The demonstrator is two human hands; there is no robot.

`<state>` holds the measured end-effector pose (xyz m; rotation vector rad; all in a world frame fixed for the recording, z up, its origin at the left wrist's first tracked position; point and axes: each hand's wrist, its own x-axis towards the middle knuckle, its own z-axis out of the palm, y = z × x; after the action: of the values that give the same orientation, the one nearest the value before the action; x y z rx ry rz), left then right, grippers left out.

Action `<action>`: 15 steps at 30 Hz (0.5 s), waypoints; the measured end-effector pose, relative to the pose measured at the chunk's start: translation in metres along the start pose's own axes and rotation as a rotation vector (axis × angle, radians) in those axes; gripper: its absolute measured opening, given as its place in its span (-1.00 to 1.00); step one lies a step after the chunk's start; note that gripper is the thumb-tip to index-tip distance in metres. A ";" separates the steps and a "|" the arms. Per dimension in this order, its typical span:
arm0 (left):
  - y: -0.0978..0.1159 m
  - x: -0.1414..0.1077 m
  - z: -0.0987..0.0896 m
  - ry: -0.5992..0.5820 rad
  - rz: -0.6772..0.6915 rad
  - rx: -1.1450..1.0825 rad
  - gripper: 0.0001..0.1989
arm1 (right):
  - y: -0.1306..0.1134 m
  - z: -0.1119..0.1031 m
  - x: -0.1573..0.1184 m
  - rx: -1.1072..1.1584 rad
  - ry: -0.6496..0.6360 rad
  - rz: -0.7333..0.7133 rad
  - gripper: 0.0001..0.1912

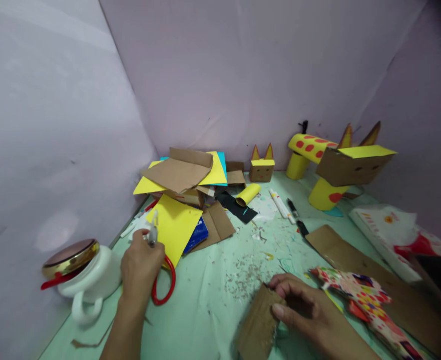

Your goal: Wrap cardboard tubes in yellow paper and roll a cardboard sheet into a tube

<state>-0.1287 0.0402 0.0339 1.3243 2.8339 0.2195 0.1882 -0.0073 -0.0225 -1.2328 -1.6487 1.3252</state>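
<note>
My left hand (141,265) is closed around a slim grey-and-white, pen-like thing (153,234), its exact kind blurred. Just beside this hand shows a red looped scissors handle (172,282); the blades are hidden. A yellow paper sheet (175,225) lies beyond the fingers. With fingers and thumb, my right hand (303,305) grips the upper right edge of a small brown cardboard piece (260,322) near the front of the table. Small cardboard scraps (243,275) are scattered just beyond that piece.
A white pot (96,275) with a gold-rimmed lid stands left. Cardboard and coloured paper (180,172) are piled behind. A yellow tube (248,194), white markers (280,205), a cardboard animal head (261,172) and a spotted yellow animal (329,195) stand or lie farther back. Patterned pouch (368,305) right.
</note>
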 end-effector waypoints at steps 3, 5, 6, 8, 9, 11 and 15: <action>-0.002 -0.002 -0.008 0.076 -0.031 0.006 -0.58 | -0.002 0.000 0.000 -0.003 -0.019 0.005 -0.73; -0.002 -0.002 -0.010 0.054 -0.027 0.036 -0.62 | -0.003 0.000 0.000 -0.005 -0.038 0.002 -0.73; -0.002 -0.001 -0.009 0.030 -0.028 0.054 -0.65 | -0.003 0.000 0.000 -0.007 -0.042 -0.001 -0.73; -0.002 0.000 -0.008 -0.008 -0.051 0.092 -0.67 | 0.000 0.000 0.001 -0.012 -0.042 -0.008 -0.73; -0.002 0.000 -0.007 -0.016 -0.063 0.107 -0.68 | 0.002 0.000 0.001 -0.014 -0.040 -0.006 -0.74; -0.002 0.000 -0.006 -0.015 -0.069 0.127 -0.69 | 0.006 0.000 0.000 -0.018 -0.039 0.013 -0.75; 0.000 0.001 -0.004 0.005 -0.039 0.158 -0.70 | 0.011 0.001 -0.002 -0.041 -0.021 0.041 -0.74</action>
<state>-0.1293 0.0402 0.0379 1.2933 2.9323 -0.0019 0.1908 -0.0087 -0.0334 -1.2871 -1.6817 1.3394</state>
